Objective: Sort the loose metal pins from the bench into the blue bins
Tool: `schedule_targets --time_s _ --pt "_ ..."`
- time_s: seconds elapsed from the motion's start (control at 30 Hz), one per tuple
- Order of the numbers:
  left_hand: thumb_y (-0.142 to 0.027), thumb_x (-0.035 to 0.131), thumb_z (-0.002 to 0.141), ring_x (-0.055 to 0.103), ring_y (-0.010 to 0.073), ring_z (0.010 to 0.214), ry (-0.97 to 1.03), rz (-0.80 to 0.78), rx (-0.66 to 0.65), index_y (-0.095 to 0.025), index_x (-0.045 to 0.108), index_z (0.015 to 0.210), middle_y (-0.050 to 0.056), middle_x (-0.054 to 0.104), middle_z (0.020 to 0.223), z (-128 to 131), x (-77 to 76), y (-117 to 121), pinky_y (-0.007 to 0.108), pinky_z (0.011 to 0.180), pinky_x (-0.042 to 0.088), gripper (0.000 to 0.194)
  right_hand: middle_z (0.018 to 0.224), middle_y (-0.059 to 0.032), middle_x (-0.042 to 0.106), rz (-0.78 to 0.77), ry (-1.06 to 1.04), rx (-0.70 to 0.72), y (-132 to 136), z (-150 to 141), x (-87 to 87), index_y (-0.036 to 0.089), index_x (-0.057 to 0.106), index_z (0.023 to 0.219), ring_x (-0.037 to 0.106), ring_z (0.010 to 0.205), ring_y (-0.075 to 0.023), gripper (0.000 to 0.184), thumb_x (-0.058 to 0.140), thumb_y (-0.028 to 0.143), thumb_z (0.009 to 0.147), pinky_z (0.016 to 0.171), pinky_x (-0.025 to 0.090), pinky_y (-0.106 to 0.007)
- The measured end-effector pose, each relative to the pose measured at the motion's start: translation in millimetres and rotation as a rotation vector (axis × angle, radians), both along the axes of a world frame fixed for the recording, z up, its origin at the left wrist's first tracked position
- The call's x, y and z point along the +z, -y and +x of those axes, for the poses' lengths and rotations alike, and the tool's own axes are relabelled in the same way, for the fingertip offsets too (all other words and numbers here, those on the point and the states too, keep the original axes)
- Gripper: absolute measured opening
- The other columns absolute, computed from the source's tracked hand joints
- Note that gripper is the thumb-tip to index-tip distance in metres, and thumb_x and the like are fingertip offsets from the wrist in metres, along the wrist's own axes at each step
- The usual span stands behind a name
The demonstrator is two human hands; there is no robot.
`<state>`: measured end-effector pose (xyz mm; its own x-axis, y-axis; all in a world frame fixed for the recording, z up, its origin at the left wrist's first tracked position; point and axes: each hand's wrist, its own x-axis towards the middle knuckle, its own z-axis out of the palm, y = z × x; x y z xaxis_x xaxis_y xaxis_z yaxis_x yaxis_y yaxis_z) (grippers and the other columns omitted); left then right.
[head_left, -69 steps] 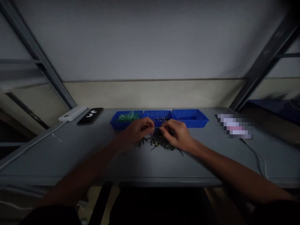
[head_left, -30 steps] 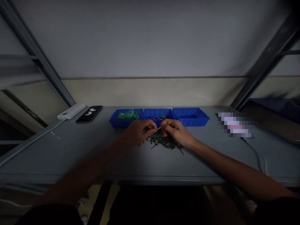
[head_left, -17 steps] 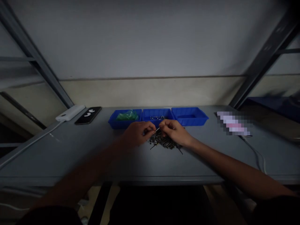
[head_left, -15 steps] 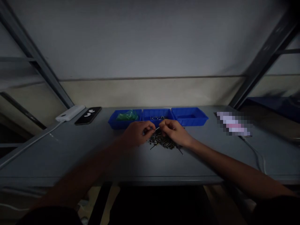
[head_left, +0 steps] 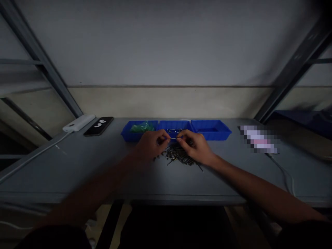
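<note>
My left hand [head_left: 153,142] and my right hand [head_left: 196,145] meet over the table, each pinching one end of a thin metal screw [head_left: 173,138]. The screw lies nearly level between the fingertips. Just below them is a loose pile of dark metal screws [head_left: 178,156] on the tabletop, partly hidden by both hands. Behind the hands stands the middle blue bin [head_left: 174,123], with several shiny screws inside. The left blue bin [head_left: 125,132] holds a crumpled green plastic bag [head_left: 142,127].
The right blue bin [head_left: 213,134] stands beside the other two. On the left of the grey table [head_left: 98,173] are a white power bank [head_left: 79,123] with a cable and a phone [head_left: 99,126] bearing white earbuds. A blurred-out item [head_left: 259,139] with a cable lies right.
My left fingers have closed onto the screw's left end. The screw has turned from slanted to nearly level. The pile shows little change.
</note>
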<state>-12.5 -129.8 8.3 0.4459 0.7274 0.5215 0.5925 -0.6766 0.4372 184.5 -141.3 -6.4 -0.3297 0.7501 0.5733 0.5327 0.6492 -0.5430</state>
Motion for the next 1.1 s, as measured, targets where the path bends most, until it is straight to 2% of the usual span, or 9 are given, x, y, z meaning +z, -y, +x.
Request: schedule_targets --time_s 0.1,0.17,0.27,0.37,0.47,0.6,0.83,1.0,1.1 --pt "-0.024 0.053 0.08 0.059 0.0096 0.062 -0.033 -0.059 -0.021 -0.017 0.061 0.087 -0.001 0.066 0.068 -2.0 0.8 -3.2 0.021 0.061 0.043 0.012 0.072 -0.0018 0.061 0.094 0.046 -0.015 -0.5 3.2 3.0 0.019 0.059 0.087 0.054 0.063 -0.0125 0.016 0.048 0.03 0.085 0.059 0.04 -0.026" --pt "-0.022 0.053 0.079 0.06 0.0106 0.064 -0.103 -0.08 -0.007 -0.018 0.061 0.089 0.0 0.066 0.072 -6.8 1.3 -7.5 0.022 0.062 0.043 0.013 0.075 -0.0037 0.061 0.18 0.054 -0.106 -6.8 7.7 4.6 0.019 0.06 0.091 0.054 0.066 -0.0145 0.018 0.048 0.031 0.086 0.064 0.042 -0.028" --pt "-0.023 0.055 0.077 0.059 0.0125 0.066 -0.259 -0.051 0.068 -0.019 0.062 0.081 0.0 0.066 0.072 -18.4 3.9 -14.3 0.023 0.061 0.04 0.01 0.076 -0.007 0.061 0.255 0.082 -0.327 -25.0 17.8 4.3 0.016 0.059 0.104 0.055 0.071 -0.0187 0.026 0.046 0.032 0.087 0.071 0.042 -0.034" --pt "-0.025 0.056 0.076 0.058 0.0133 0.065 -0.374 -0.045 0.092 -0.022 0.064 0.079 -0.001 0.066 0.071 -30.2 7.9 -19.0 0.023 0.059 0.037 0.009 0.08 -0.0099 0.062 0.231 0.218 -0.425 -40.7 26.3 1.2 0.013 0.051 0.12 0.055 0.081 -0.0243 0.039 0.048 0.028 0.085 0.078 0.041 -0.041" --pt "-0.032 0.054 0.08 0.056 0.0136 0.061 -0.469 -0.068 0.074 -0.021 0.066 0.075 -0.001 0.065 0.067 -36.5 9.1 -20.4 0.023 0.058 0.035 0.016 0.085 -0.0118 0.063 0.246 0.307 -0.387 -40.8 26.8 -0.6 0.012 0.048 0.125 0.054 0.086 -0.0273 0.043 0.048 0.027 0.085 0.08 0.041 -0.043" --pt "-0.042 0.048 0.083 0.055 0.0169 0.06 -0.618 -0.119 0.179 -0.02 0.066 0.074 0.004 0.064 0.069 -34.5 4.8 -18.6 0.025 0.057 0.035 0.03 0.087 -0.0121 0.064 0.256 0.337 -0.28 -26.5 17.9 -0.1 0.014 0.053 0.118 0.053 0.09 -0.0276 0.037 0.048 0.031 0.086 0.08 0.042 -0.043" --pt "-0.022 0.049 0.074 0.06 0.0216 0.069 -0.752 -0.18 0.268 -0.019 0.067 0.078 0.009 0.067 0.08 -24.4 4.6 -13.3 0.028 0.059 0.04 0.019 0.085 -0.0087 0.062 0.185 0.366 -0.091 -20.5 8.4 -7.4 0.017 0.059 0.107 0.053 0.083 -0.0226 0.028 0.049 0.031 0.085 0.077 0.044 -0.04" --pt "-0.022 0.046 0.075 0.061 0.0226 0.072 -0.727 -0.13 0.218 -0.018 0.065 0.077 0.008 0.067 0.081 -23.6 1.7 -12.0 0.027 0.056 0.037 0.019 0.084 -0.0085 0.061 0.146 0.345 -0.019 -16.6 5.4 -7.0 0.015 0.061 0.104 0.053 0.084 -0.0212 0.027 0.049 0.029 0.085 0.077 0.044 -0.038" --pt "-0.024 0.046 0.078 0.058 0.0173 0.065 -0.597 -0.076 0.154 -0.018 0.062 0.075 0.005 0.065 0.074 -22.1 -0.6 -12.5 0.025 0.056 0.035 0.017 0.082 -0.008 0.061 0.141 0.333 0.02 -13.1 3.4 -5.9 0.014 0.061 0.107 0.053 0.083 -0.021 0.029 0.049 0.029 0.085 0.074 0.044 -0.037"
